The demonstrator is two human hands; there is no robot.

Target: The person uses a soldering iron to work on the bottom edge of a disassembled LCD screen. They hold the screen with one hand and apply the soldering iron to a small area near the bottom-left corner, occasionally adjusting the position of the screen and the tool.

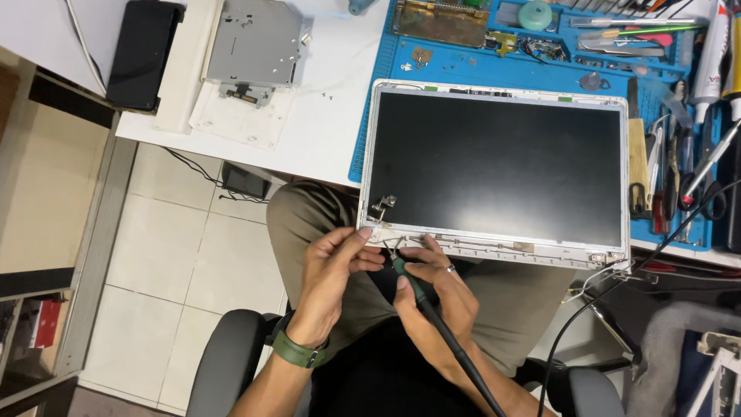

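White bench and blue mat carry the laptop screen panel (498, 170), its lower edge overhanging my lap, where my left hand (333, 266) pinches the hinge corner and my right hand (436, 297) grips a green-handled tool (413, 284) that might slip and gouge the screen.

White desk (324, 116) open left of the laptop screen panel (494, 174), bare but for a few tiny screws, metal drive (255, 46) blocking the far-left corner, tool-crowded blue mat (664, 85) closing the right and far sides, black cable (617, 293) crossing near the panel's right corner
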